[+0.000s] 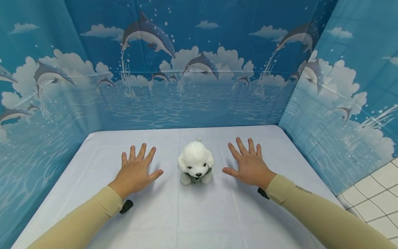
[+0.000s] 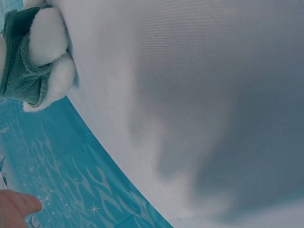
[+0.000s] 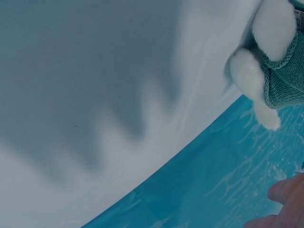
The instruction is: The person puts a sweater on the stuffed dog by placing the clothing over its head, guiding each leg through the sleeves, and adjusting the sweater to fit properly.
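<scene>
A white plush dog (image 1: 196, 159) in a green knitted garment sits upright on the white-covered table (image 1: 199, 221), facing the head camera. To its left, my left hand (image 1: 135, 173) is held above the cloth with fingers spread, apart from the toy. On the other side, my right hand (image 1: 248, 166) hovers the same way, fingers straight and holding nothing. In the left wrist view the dog's knitted garment (image 2: 26, 61) and white limbs show at the upper left. The right wrist view has its white paw (image 3: 273, 28) at the upper right, with some fingertips (image 3: 285, 190) below.
Blue curtains (image 1: 199, 100) printed with dolphins and clouds stand behind the table and along both sides. White tiles (image 1: 373, 197) show at the lower right. A dark wrist-worn device (image 1: 126, 206) sits under the left cuff, another (image 1: 263, 193) under the right cuff.
</scene>
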Available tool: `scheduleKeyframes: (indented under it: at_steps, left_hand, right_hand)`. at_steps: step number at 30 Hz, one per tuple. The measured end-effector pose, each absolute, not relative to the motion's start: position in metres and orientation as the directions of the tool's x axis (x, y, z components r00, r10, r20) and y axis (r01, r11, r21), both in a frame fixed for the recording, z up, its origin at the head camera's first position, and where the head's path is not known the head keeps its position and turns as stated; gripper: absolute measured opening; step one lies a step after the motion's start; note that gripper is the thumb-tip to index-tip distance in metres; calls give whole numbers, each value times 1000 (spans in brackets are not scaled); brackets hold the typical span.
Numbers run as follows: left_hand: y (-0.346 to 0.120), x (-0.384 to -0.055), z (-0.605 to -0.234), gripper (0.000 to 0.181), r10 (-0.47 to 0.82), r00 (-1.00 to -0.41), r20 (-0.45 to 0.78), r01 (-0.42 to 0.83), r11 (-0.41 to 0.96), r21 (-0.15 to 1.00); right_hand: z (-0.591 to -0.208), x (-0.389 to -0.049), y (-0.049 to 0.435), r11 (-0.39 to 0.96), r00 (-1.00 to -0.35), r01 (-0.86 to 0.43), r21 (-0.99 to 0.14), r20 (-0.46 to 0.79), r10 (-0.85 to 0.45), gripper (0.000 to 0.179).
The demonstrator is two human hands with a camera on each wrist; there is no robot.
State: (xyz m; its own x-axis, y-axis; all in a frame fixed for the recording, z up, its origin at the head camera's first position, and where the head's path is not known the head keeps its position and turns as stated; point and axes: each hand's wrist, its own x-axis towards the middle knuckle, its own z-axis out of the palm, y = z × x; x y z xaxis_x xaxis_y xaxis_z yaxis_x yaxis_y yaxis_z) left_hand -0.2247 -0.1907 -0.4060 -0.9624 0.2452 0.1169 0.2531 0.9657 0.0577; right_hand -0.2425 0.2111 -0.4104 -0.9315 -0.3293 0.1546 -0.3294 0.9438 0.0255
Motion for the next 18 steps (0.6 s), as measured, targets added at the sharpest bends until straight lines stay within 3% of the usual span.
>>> scheduleKeyframes:
  at_steps: [18]
  left_hand:
    - [-191,-226,-407,95,247,-962,117,255,966,54]
  right_hand:
    - [-407,-240,211,940,-926,-339,36,166,-340,95]
